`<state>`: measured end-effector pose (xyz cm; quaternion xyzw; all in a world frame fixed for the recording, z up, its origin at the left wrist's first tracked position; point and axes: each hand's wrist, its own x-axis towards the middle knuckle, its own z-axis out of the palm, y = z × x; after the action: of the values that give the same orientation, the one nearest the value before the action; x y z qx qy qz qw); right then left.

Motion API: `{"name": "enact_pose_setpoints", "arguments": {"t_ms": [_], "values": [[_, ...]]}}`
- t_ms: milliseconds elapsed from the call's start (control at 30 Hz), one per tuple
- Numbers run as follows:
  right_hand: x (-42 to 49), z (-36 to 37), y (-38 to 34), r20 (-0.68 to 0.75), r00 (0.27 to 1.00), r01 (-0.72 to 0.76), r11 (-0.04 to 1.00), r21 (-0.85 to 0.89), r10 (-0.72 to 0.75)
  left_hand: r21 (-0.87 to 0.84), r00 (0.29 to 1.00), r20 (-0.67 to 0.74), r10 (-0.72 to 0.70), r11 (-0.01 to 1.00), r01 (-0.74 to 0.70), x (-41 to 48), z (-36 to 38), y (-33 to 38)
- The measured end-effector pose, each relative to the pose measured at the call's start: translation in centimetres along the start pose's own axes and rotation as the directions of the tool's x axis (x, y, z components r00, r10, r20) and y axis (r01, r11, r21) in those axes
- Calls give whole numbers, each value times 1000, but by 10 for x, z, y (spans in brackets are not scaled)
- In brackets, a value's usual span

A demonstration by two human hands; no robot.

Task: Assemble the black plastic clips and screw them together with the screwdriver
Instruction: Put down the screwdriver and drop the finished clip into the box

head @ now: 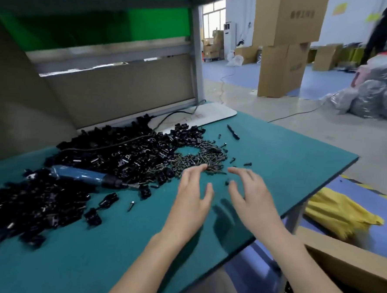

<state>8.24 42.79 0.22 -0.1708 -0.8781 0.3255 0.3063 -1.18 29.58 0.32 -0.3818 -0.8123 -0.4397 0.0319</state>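
Status: no cycle in progress, as far as the view shows. Left hand (191,197) and right hand (252,194) both hover over the green mat (104,265) with fingers spread and relaxed, holding nothing. The left fingertips sit at the near edge of the screws (200,159). A small black part (227,182) lies just beside the right thumb, too blurred to identify.

Electric screwdriver (83,177) lies on its side between the two clip heaps, well apart from both hands.

Black plastic clips: main heap (120,153) at the back of the mat, second heap (33,208) at the person's left. Cannot tell whether the second heap is finished pairs or raw stock, so there is no done-count. A few strays and a loose screw (131,205) lie near the screwdriver tip.

Judgement: the person is at the pick-parts step. Mating, screw insertion and driving are all left for the next unit, and the bulk of the stock looks unprocessed.

Containers:
- Nothing on the mat is binned; clips and screws lie loose.
- Open cardboard box (354,270) sits below the table edge on the right, contents not visible.
- Stacked cartons (283,70) on the floor behind are closed.
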Motion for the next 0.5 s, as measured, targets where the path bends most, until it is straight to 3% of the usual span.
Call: {"name": "enact_pose_setpoints", "arguments": {"t_ms": [100, 200, 267, 333, 400, 500], "values": [[13, 63, -31, 214, 975, 85, 993, -78, -66, 307, 967, -242, -76, 940, 150, -27, -73, -58], [25, 119, -58, 392, 920, 118, 963, -240, -15, 603, 886, -449, -117, 691, 397, -67, -136, -110], [34, 148, -73, 424, 905, 113, 951, -288, 21, 612, 802, -532, -269, 532, 585, -88, -165, -136], [45, 169, -82, 408, 912, 94, 946, -310, 44, 529, 663, -540, -519, 404, 747, -96, -185, -154], [58, 182, -85, 390, 918, 79, 937, -342, 65, 462, 564, -508, -651, 346, 816, -91, -195, -166], [75, 190, -84, 403, 910, 61, 926, -372, 101, 491, 590, -458, -665, 365, 791, -78, -197, -175]]}}
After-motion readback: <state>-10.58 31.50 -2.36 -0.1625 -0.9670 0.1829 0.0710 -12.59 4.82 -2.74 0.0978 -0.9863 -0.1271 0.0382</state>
